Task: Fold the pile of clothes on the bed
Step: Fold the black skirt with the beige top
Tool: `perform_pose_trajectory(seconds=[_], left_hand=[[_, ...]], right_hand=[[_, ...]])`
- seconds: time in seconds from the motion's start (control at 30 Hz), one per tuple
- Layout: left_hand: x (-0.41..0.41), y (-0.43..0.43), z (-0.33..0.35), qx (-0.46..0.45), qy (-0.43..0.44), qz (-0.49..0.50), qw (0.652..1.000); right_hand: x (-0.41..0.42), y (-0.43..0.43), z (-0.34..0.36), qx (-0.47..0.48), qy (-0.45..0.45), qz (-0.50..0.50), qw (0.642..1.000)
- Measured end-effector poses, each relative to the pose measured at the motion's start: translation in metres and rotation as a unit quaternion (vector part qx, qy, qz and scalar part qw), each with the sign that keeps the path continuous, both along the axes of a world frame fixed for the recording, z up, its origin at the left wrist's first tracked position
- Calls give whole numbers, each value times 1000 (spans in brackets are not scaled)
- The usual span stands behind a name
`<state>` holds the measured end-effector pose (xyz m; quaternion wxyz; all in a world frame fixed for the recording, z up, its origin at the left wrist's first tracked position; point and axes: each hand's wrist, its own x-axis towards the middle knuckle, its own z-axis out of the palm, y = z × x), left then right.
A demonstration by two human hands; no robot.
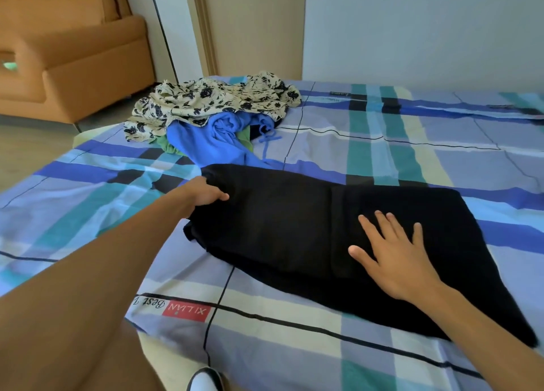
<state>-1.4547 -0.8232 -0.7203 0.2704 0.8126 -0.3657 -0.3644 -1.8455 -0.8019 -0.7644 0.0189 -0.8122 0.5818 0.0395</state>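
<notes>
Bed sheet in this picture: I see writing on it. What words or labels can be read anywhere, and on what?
"XILIAN": white letters on a red patch of the bed sheet, upside down from here.
"Best": script print beside that patch; the rest is hidden.
Unreadable: dark labels on the sheet's far side, too blurred.
No text seen on the black garment or the pile of clothes.

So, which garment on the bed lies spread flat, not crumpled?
The black garment: the left hand grips it, the right hand rests on it. The floral garment, blue garment and green garment lie crumpled beyond.
</notes>
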Motion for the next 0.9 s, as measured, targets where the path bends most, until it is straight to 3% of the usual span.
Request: perform_pose_trajectory(seconds=[0.13, 0.3, 0.4, 0.5, 0.67, 0.8, 0.9], left_hand=[[-34, -6, 35, -123, -73, -51, 988], [-120, 1, 96, -245, -174, -208, 931], [-164, 7, 100, -187, -138, -336, 913], [-189, 6, 81, -79, -4, -382, 921], [-179, -10, 45, -158, -221, -437, 857], [-186, -1, -7, -42, -305, -529, 791], [-196, 5, -33, -20, -384, -556, 737]], right_hand=[[0, 0, 0, -9, 3, 0, 1000], [2, 0, 1, 10, -19, 5, 1000], [-7, -1, 13, 54, -66, 15, 996], [-21, -5, 26, 102, -169, 10, 980], [-41, 2, 45, 99, -312, -28, 945], [-56, 2, 57, 70, -310, -51, 947], [-81, -7, 70, 43, -301, -145, 941]])
